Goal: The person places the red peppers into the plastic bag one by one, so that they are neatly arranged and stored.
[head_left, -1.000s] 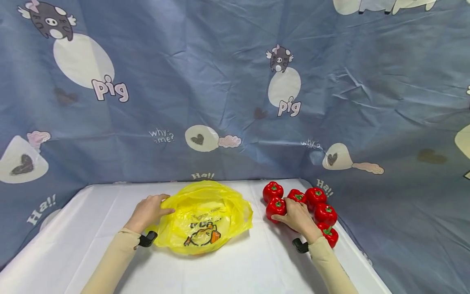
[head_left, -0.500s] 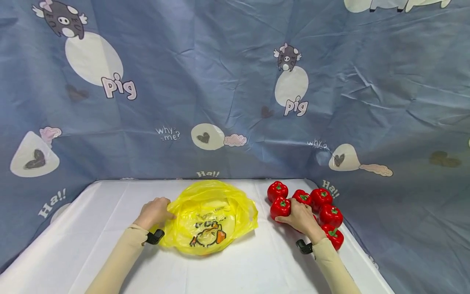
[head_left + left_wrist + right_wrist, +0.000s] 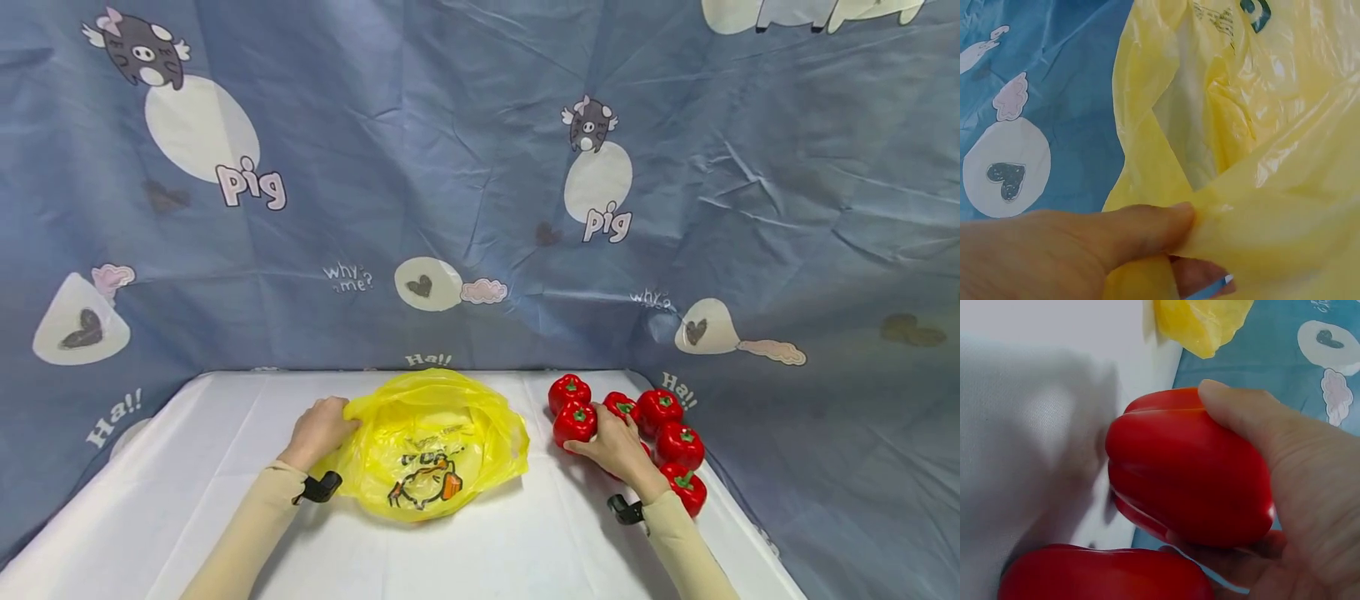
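A yellow plastic bag [image 3: 435, 446] with a printed cartoon figure lies on the white-covered table, its mouth spread toward me. My left hand [image 3: 321, 433] pinches the bag's left rim; in the left wrist view the thumb [image 3: 1160, 228] presses the yellow film against the fingers. At the right, my right hand [image 3: 618, 446] grips a red bell pepper [image 3: 574, 423]. The right wrist view shows the thumb along one side of this pepper [image 3: 1191, 469] and the fingers curled beneath it, close over the tablecloth.
Several other red bell peppers cluster around my right hand, including one behind [image 3: 570, 390] and one toward the right edge [image 3: 679, 446]. A blue curtain [image 3: 465, 183] with pig prints hangs behind the table [image 3: 450, 558].
My left thumb has drawn in onto the bag's rim, which it now pinches. My right hand stays around the same pepper. The head view has swung slightly left.
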A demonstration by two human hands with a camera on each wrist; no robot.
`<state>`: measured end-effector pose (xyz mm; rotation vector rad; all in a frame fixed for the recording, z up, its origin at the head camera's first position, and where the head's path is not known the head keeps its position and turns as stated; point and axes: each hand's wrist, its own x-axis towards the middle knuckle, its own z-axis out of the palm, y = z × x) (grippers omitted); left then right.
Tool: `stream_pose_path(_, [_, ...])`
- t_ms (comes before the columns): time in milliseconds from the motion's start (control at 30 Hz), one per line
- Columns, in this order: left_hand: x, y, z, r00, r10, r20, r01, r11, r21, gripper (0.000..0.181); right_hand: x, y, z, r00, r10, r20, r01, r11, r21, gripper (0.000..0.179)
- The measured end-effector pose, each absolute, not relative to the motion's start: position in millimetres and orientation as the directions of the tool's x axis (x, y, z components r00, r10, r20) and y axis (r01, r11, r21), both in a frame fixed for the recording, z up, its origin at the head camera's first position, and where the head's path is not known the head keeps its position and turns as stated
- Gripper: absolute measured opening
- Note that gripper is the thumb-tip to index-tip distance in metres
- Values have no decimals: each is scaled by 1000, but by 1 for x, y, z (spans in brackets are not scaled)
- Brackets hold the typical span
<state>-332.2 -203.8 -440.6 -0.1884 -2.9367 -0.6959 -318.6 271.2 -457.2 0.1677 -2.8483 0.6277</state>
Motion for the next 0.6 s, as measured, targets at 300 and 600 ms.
stream_pose_path(300, [-334, -202, -442, -975, 108, 194, 188, 865, 464, 36, -317, 271, -456, -954, -93, 286, -212, 882, -422, 87])
stream_pose_path(600, [-322, -189, -434, -974, 76, 214, 190, 792, 580, 14, -316, 270, -449, -958, -76, 277, -208, 851, -482, 91])
